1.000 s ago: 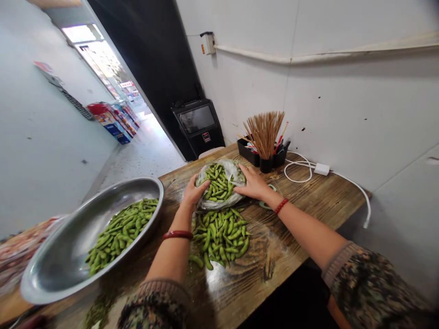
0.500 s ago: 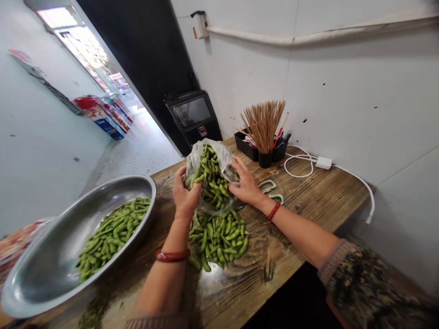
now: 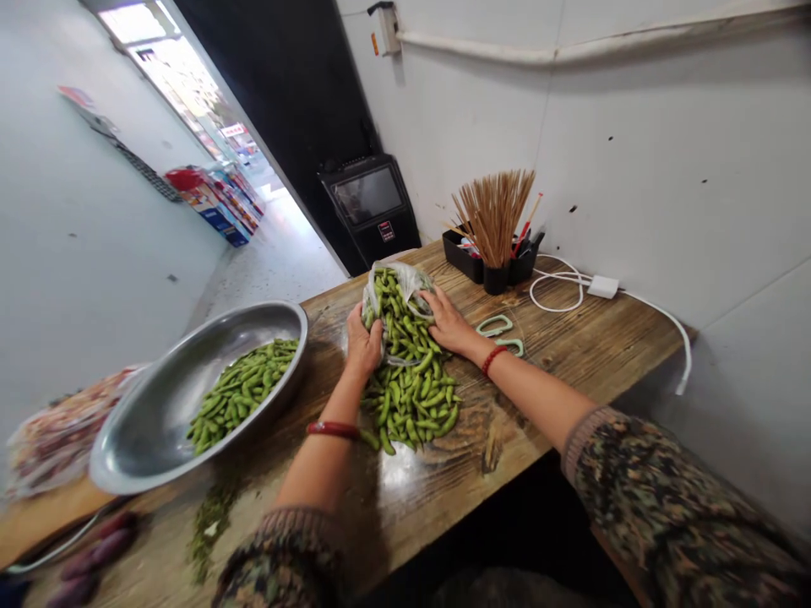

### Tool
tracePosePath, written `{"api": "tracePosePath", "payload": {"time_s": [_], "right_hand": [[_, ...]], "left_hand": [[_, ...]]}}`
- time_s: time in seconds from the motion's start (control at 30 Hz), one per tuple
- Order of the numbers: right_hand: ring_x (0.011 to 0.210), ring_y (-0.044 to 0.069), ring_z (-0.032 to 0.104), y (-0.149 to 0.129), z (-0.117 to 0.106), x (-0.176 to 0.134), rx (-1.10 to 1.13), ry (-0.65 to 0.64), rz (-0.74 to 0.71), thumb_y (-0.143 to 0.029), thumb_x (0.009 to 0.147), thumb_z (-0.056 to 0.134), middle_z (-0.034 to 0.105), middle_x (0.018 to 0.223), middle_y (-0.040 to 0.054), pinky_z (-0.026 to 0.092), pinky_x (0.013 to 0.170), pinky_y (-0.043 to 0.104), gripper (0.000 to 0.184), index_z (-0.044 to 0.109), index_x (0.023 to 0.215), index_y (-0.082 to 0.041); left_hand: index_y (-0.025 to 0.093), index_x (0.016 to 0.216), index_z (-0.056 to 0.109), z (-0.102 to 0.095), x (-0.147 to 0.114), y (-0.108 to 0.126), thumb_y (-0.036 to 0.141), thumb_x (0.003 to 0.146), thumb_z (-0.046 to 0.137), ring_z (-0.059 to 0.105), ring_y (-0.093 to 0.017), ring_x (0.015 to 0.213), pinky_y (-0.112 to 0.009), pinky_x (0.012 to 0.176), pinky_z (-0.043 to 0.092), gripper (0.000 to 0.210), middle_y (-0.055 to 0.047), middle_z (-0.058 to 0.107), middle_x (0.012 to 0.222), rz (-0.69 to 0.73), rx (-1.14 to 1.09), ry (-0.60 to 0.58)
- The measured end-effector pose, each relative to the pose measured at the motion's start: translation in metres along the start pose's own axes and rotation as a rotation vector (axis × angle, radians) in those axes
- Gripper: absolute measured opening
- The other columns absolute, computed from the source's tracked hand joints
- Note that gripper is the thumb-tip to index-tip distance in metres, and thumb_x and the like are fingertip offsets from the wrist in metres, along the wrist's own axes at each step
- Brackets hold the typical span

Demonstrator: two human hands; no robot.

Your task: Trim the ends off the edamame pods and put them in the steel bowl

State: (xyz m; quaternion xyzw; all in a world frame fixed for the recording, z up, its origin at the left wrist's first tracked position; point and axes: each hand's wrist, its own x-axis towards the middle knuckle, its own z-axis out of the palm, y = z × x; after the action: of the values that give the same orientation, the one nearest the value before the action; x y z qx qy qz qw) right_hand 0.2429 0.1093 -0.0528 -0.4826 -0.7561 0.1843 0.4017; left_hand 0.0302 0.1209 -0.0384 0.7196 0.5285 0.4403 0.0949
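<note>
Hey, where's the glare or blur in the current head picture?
Head view, upper left: the window is largely washed out; head view, center: glare whitens the wooden table below the loose green pods; head view, lower left: purple items look blurred.

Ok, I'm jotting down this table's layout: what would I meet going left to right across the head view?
Bag with pinkish contents → steel basin → left hand → plastic bag of edamame pods → right hand → green scissor handles → white adapter block.
</note>
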Motion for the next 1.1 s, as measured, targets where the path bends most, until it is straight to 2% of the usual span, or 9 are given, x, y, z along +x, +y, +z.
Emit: {"api": "tracePosePath", "payload": {"time_s": [0.1, 0.2, 0.33, 0.4, 0.53, 0.63, 0.8, 1.0, 1.1], "right_hand": [[0.144, 0.029, 0.02, 0.001, -0.016, 0.002, -0.044, -0.093, 0.001, -0.002, 0.074, 0.052, 0.018, 0.155, 0.0191, 0.024, 0.117, 0.045, 0.076, 0.03, 0.146, -0.012], [0.142, 0.029, 0.026, 0.005, -0.046, -0.017, -0.102, -0.076, -0.087, -0.018, 0.081, 0.06, 0.027, 0.152, 0.0177, 0.027, 0.115, 0.046, 0.073, 0.03, 0.147, -0.014], [0.121, 0.024, 0.053, 0.012, -0.079, -0.062, -0.194, -0.023, -0.142, -0.024, 0.09, 0.051, 0.057, 0.129, 0.0134, 0.041, 0.105, 0.042, 0.045, 0.049, 0.135, -0.017], [0.116, 0.024, 0.056, 0.014, -0.084, -0.081, -0.246, -0.074, -0.189, -0.025, 0.091, 0.052, 0.062, 0.123, 0.0122, 0.043, 0.102, 0.043, 0.037, 0.057, 0.126, -0.017], [0.119, 0.027, 0.052, 0.015, -0.077, -0.097, -0.375, -0.113, -0.227, -0.024, 0.091, 0.052, 0.059, 0.126, 0.0143, 0.042, 0.101, 0.046, 0.033, 0.06, 0.122, -0.016], [0.111, 0.025, 0.056, 0.016, -0.077, -0.098, -0.405, -0.09, -0.21, -0.025, 0.093, 0.05, 0.062, 0.12, 0.0128, 0.046, 0.096, 0.043, 0.029, 0.062, 0.118, -0.017], [0.097, 0.022, 0.061, 0.023, -0.085, -0.103, -0.428, 0.007, -0.102, -0.025, 0.093, 0.047, 0.062, 0.109, 0.0109, 0.05, 0.085, 0.035, 0.027, 0.064, 0.113, -0.018], [0.093, 0.021, 0.061, 0.027, -0.092, -0.111, -0.377, 0.04, -0.053, -0.024, 0.086, 0.054, 0.061, 0.101, 0.009, 0.051, 0.085, 0.034, 0.029, 0.065, 0.112, -0.018], [0.093, 0.021, 0.061, 0.028, -0.097, -0.114, -0.348, 0.03, -0.055, -0.025, 0.084, 0.056, 0.061, 0.101, 0.0086, 0.051, 0.086, 0.034, 0.03, 0.065, 0.112, -0.019]], "left_hand": [[0.009, 0.135, 0.038, -0.01, 0.0, -0.002, 0.026, 0.079, 0.055, 0.038, -0.03, 0.132, -0.049, 0.111, 0.026, 0.061, -0.022, 0.043, 0.138, -0.02, 0.031, -0.068], [0.012, 0.138, 0.037, -0.032, -0.019, 0.003, 0.03, 0.079, 0.059, 0.037, -0.032, 0.133, -0.05, 0.11, 0.029, 0.066, -0.021, 0.04, 0.143, -0.038, 0.051, -0.074], [0.014, 0.141, 0.037, -0.058, -0.065, 0.034, 0.033, 0.085, 0.054, 0.052, -0.029, 0.121, -0.049, 0.103, 0.04, 0.061, -0.019, 0.05, 0.134, -0.033, 0.065, -0.031], [0.017, 0.136, 0.044, -0.063, -0.088, 0.056, 0.032, 0.086, 0.053, 0.05, -0.029, 0.123, -0.049, 0.106, 0.037, 0.053, -0.016, 0.053, 0.132, 0.056, 0.107, -0.08], [0.022, 0.136, 0.047, -0.057, -0.122, 0.088, 0.029, 0.087, 0.055, 0.045, -0.028, 0.128, -0.048, 0.106, 0.038, 0.05, -0.013, 0.048, 0.139, 0.194, 0.184, -0.33], [0.025, 0.132, 0.053, -0.05, -0.131, 0.093, 0.028, 0.083, 0.061, 0.045, -0.031, 0.127, -0.051, 0.103, 0.039, 0.049, -0.012, 0.048, 0.141, 0.307, 0.271, -0.463], [0.024, 0.13, 0.056, -0.046, -0.125, 0.086, 0.023, 0.085, 0.059, 0.048, -0.03, 0.122, -0.049, 0.101, 0.041, 0.045, -0.01, 0.053, 0.137, 0.334, 0.378, -0.456], [0.023, 0.133, 0.053, -0.045, -0.12, 0.084, 0.023, 0.086, 0.057, 0.048, -0.03, 0.123, -0.05, 0.102, 0.041, 0.047, -0.011, 0.053, 0.138, 0.258, 0.441, -0.417], [0.022, 0.138, 0.048, -0.043, -0.124, 0.089, 0.028, 0.085, 0.059, 0.042, -0.031, 0.129, -0.05, 0.106, 0.037, 0.054, -0.012, 0.046, 0.144, 0.256, 0.421, -0.381]]}}
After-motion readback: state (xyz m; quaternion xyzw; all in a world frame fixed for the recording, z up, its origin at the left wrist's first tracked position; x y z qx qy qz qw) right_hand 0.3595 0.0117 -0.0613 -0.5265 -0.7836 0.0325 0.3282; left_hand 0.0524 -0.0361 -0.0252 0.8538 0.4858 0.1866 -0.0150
